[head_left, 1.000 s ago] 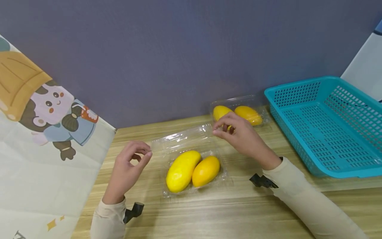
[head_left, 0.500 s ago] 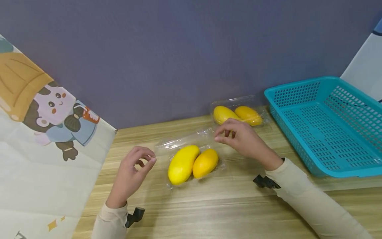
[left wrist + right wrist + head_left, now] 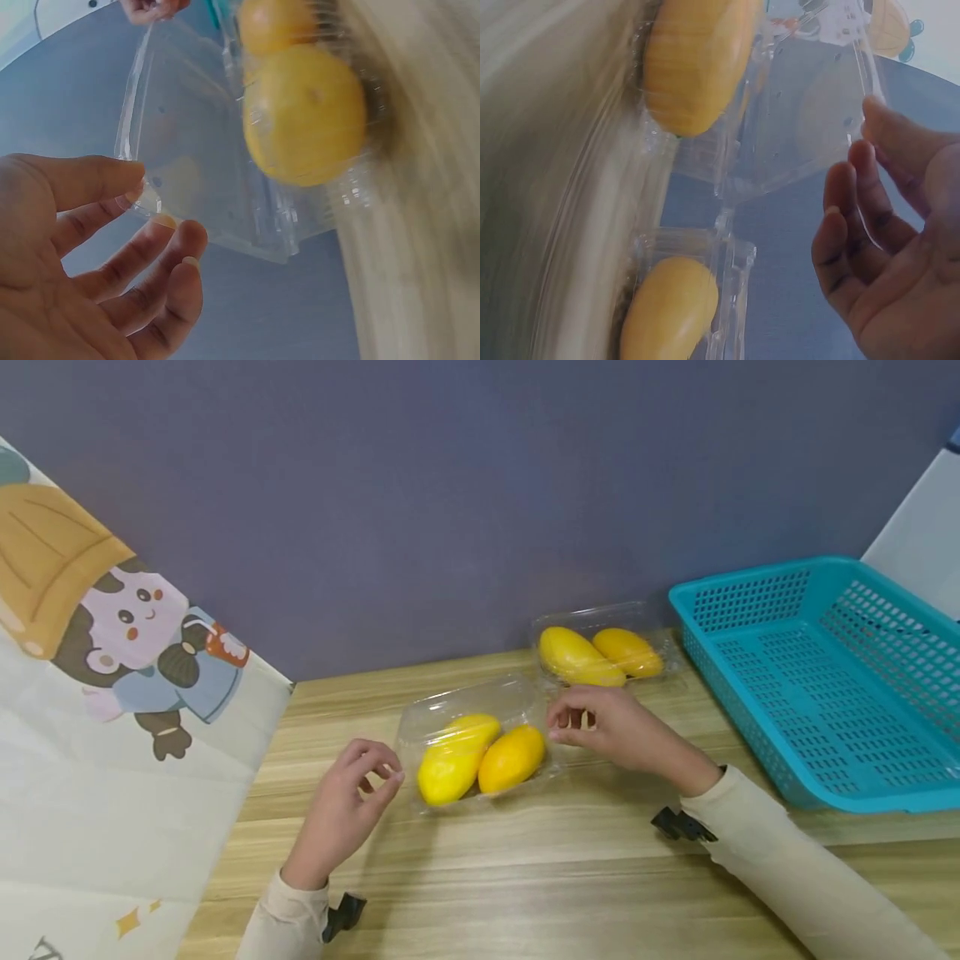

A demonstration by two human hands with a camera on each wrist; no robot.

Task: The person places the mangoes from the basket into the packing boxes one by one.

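Note:
Two mangoes, a larger yellow one [image 3: 450, 768] and a smaller orange-yellow one [image 3: 512, 760], lie in a clear plastic clamshell box in the middle of the table. Its hinged lid [image 3: 180, 120] stands raised and tilted over them. My left hand [image 3: 348, 810] pinches one corner of the lid between thumb and index finger, its other fingers loosely bent. At the opposite corner my right hand [image 3: 618, 731] pinches the lid [image 3: 802, 112] the same way. Both hands stay above the table, and neither touches the fruit.
A second clear box [image 3: 588, 612], closed over two mangoes [image 3: 628, 652], sits against the grey-blue back wall [image 3: 420, 527]. On the right stands a turquoise perforated basket [image 3: 723, 693]. A cartoon-printed cloth [image 3: 247, 693] borders the table's left side.
Both hands have moved down and nearer to me, bringing the lid from its laid-back position forward over the mangoes. The box has shifted slightly back. The second box and basket have stayed put.

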